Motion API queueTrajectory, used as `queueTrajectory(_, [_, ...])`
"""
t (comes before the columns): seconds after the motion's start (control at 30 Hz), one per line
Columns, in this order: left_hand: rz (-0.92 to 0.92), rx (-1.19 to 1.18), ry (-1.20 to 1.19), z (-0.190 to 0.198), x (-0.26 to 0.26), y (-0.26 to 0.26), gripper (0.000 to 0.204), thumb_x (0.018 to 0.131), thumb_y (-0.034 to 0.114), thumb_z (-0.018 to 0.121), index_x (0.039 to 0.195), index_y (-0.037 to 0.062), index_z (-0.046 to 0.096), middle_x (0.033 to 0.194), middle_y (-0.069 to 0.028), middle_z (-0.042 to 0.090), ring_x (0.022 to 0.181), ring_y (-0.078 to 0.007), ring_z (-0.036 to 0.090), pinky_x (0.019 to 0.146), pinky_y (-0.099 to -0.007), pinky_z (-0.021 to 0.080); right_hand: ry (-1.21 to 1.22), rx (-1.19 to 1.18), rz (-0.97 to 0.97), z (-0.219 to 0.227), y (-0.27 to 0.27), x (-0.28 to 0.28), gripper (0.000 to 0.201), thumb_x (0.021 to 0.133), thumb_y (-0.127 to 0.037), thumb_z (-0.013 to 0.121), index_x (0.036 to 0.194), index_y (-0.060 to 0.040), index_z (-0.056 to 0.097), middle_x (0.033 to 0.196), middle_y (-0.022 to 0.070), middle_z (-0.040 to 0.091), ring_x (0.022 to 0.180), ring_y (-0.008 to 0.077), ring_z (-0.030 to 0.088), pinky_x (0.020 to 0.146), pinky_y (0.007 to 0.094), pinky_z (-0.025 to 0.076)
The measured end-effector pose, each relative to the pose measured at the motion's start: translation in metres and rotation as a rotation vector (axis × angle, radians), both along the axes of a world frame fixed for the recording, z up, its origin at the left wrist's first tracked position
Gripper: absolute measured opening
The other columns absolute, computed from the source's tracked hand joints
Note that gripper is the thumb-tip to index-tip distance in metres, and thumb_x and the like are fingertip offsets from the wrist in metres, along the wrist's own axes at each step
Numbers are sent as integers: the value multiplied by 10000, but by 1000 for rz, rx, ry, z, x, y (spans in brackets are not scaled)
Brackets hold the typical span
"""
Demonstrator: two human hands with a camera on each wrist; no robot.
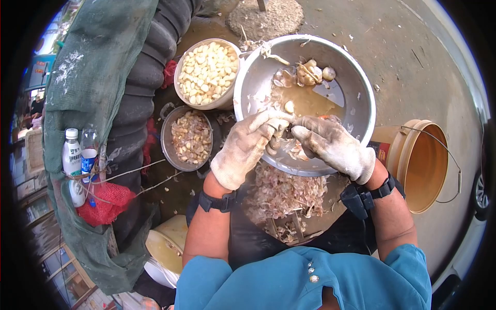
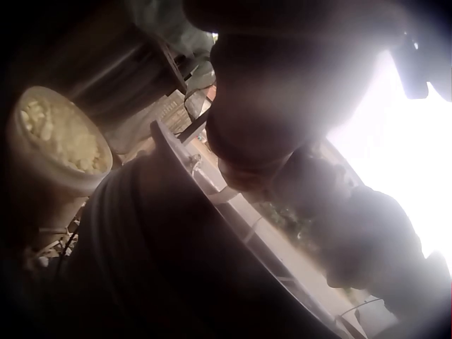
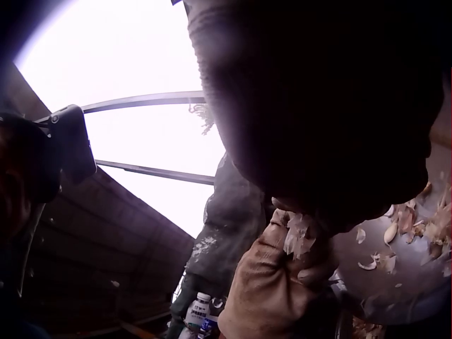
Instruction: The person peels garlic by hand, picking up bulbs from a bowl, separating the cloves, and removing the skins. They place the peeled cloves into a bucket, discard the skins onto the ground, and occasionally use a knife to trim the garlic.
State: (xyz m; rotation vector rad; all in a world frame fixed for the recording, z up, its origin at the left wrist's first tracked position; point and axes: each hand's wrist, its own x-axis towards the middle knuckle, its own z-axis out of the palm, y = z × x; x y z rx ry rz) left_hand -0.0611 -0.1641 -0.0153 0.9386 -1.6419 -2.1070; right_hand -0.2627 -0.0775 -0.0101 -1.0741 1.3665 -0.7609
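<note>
Two gloved hands meet over the near side of a large metal basin (image 1: 366, 93). The left hand (image 1: 240, 150) grips garlic (image 1: 274, 144) in curled fingers, with pale cloves showing at its fingertips. Against the same garlic, the right hand (image 1: 338, 150) has its thumb and fingers bent in a pinch; the exact contact is hidden. The right wrist view shows papery skin (image 3: 300, 236) by the left hand (image 3: 265, 286). Inside the basin lie a garlic bulb (image 1: 309, 73), a loose clove (image 1: 289, 106), skins and shallow brownish water. Both hands look dark in the left wrist view.
A bucket of peeled cloves (image 1: 181, 90) and a smaller pot of cloves and skins (image 1: 166, 147) stand left of the basin. Skins (image 1: 289, 194) are heaped below it. An orange-tan bucket (image 1: 400, 155) lies tilted at right. Bottles (image 1: 72, 155) stand at far left.
</note>
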Motion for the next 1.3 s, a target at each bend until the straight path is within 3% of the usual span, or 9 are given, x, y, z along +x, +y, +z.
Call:
queueTrajectory(0.2, [-5,-120,57,-21,7,-1,464,1012,399,497,1224,-6,578,897,9,589,721,-65,505,627,-220,425,82,143,148,9,-4,-8,533,1002,-416,483,1408,-72,495,987,142,659,791,167,606,813,325,488])
queueTrajectory(0.3, [91,-91,65,-22,5,2,429,1022,378,485,1211,4,578,887,12,596,687,-59,498,597,-217,405,35,41,4,6,1,-1,417,997,-367,514,1191,-17,629,665,-3,494,610,99,437,600,264,388])
queueTrajectory(0.4, [131,-89,55,-10,4,3,389,1028,349,486,1199,14,587,880,11,610,670,-56,498,588,-209,397,59,88,71,-2,0,-7,547,999,-421,497,1383,-33,508,978,119,678,780,162,594,816,319,490])
queueTrajectory(0.83, [106,204,29,-2,-3,-4,384,897,206,594,1235,28,555,1044,-43,641,859,-73,606,665,-192,466,42,224,29,3,-4,-2,485,996,-363,524,1339,-22,550,864,59,654,765,119,593,739,283,493])
queueTrajectory(0.93, [237,260,82,4,-3,0,400,917,210,570,1265,16,538,1048,-43,643,856,-86,611,686,-208,472,52,24,63,-20,9,-1,439,990,-319,528,1308,-20,571,970,119,680,833,192,645,793,321,505])
queueTrajectory(1.0, [203,170,-12,7,-2,-1,384,931,199,550,1262,3,549,1035,-42,652,840,-95,603,708,-224,473,197,-156,142,-20,12,2,404,1003,-305,518,1271,-12,595,986,68,654,804,110,527,786,267,467])
queueTrajectory(1.03, [202,169,-12,6,-1,-2,384,931,199,550,1262,3,549,1035,-42,652,840,-95,603,708,-224,473,165,9,150,-9,8,3,415,992,-284,527,1300,-9,570,1164,117,659,906,160,591,876,299,470])
queueTrajectory(1.13, [135,147,-3,-2,-1,-2,349,941,172,535,1246,7,580,1019,-44,659,827,-91,590,721,-230,471,168,-194,122,-13,10,1,385,991,-297,530,1262,-29,583,1138,205,645,1016,344,641,889,398,497])
queueTrajectory(1.3, [99,-42,-115,-6,-5,2,344,913,115,571,1242,27,619,988,-25,649,800,-80,541,720,-231,450,293,-63,102,1,2,4,405,982,-311,550,1259,-16,572,1116,222,649,1026,381,634,879,421,504])
